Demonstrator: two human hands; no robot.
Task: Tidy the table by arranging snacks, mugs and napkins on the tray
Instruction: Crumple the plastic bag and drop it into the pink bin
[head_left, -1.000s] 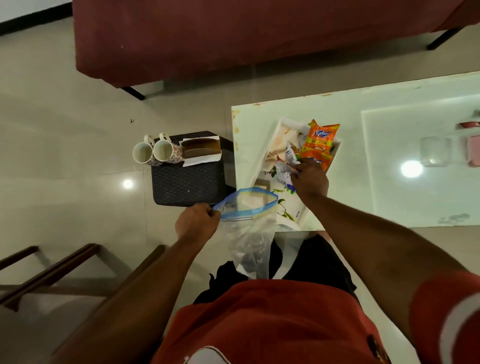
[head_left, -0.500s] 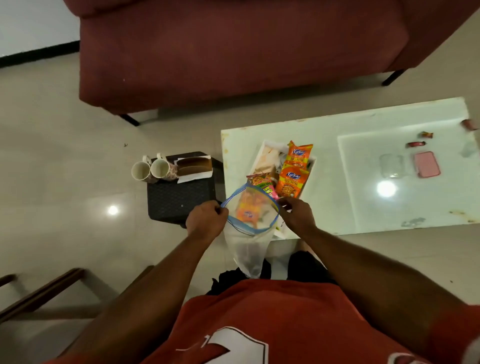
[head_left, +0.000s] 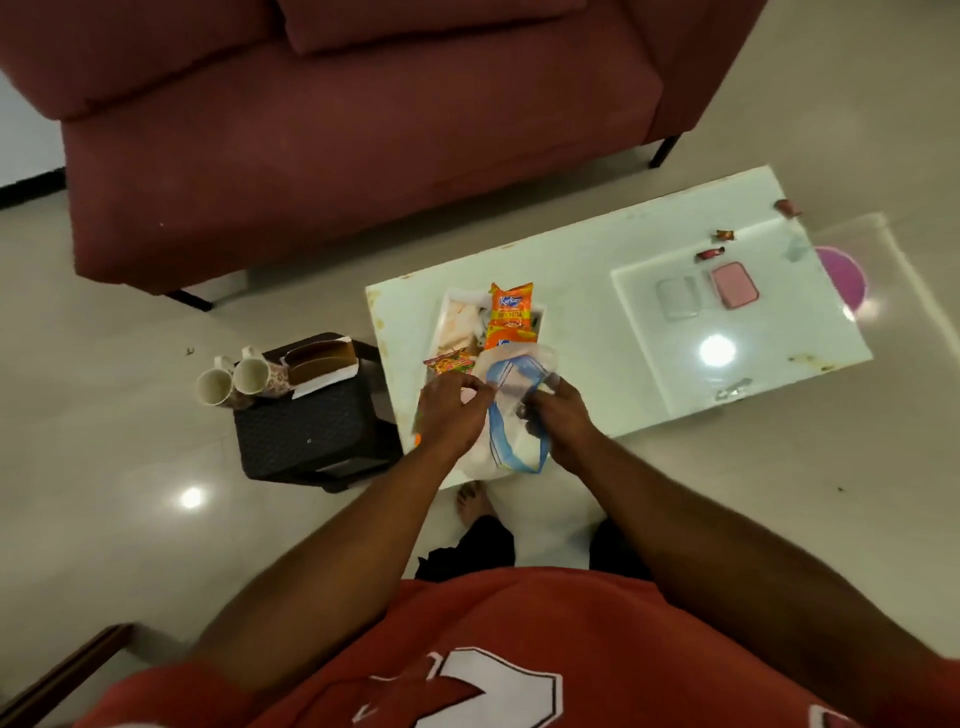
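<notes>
Two mugs (head_left: 253, 375) and one napkin box (head_left: 322, 358) sit on a dark stool (head_left: 311, 434) left of the table (head_left: 597, 280). Three snack packets show in the white tray (head_left: 440, 330) on that table: two orange packets (head_left: 511, 306) and one red-green packet (head_left: 449, 362). Half a second ago the one clear zip bag (head_left: 519, 410) hung open below the table edge; now it is lifted over the tray's near end, hands closer together. The left hand (head_left: 451, 413) pinches its blue rim with curled fingers, and the right hand (head_left: 560, 423) grips the opposite side. Bag and hands hide the tray's near part. A red sofa (head_left: 363, 135) stands beyond; a pink case (head_left: 733, 286), a clear case (head_left: 677, 297) and three small wrappers (head_left: 710, 254) lie further right.
</notes>
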